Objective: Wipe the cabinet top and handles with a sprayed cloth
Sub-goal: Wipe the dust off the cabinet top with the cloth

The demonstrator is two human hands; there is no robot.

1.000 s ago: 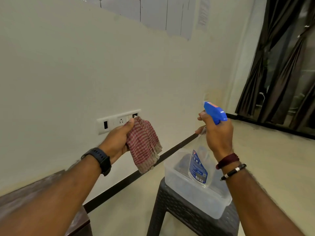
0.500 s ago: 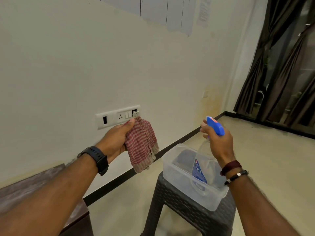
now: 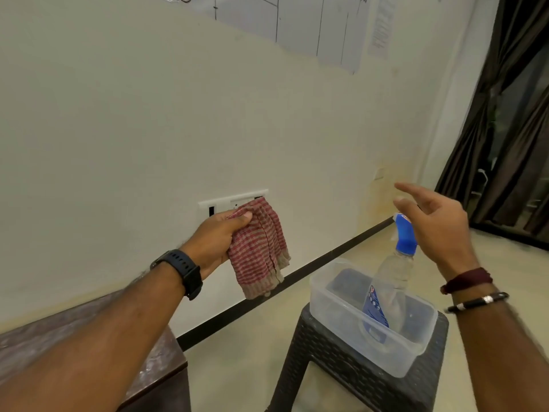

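Observation:
My left hand [image 3: 217,236] grips a red-and-white checked cloth [image 3: 258,251], which hangs down in front of the wall. A clear spray bottle [image 3: 392,278] with a blue trigger head stands tilted inside a clear plastic tub [image 3: 335,295]. My right hand [image 3: 430,224] hovers just above and to the right of the blue head, fingers spread and holding nothing. The brown cabinet top [image 3: 59,337] shows at the lower left, mostly hidden under my left forearm.
The tub sits on a dark woven plastic stool [image 3: 335,361]. A white switch plate [image 3: 219,203] is on the wall behind the cloth. Dark curtains [image 3: 511,129] hang at the right. Beige floor lies between the cabinet and the stool.
My right hand lowered the spray bottle into the tub and let go of it, then lifted away with spread fingers. The left hand kept hold of the cloth.

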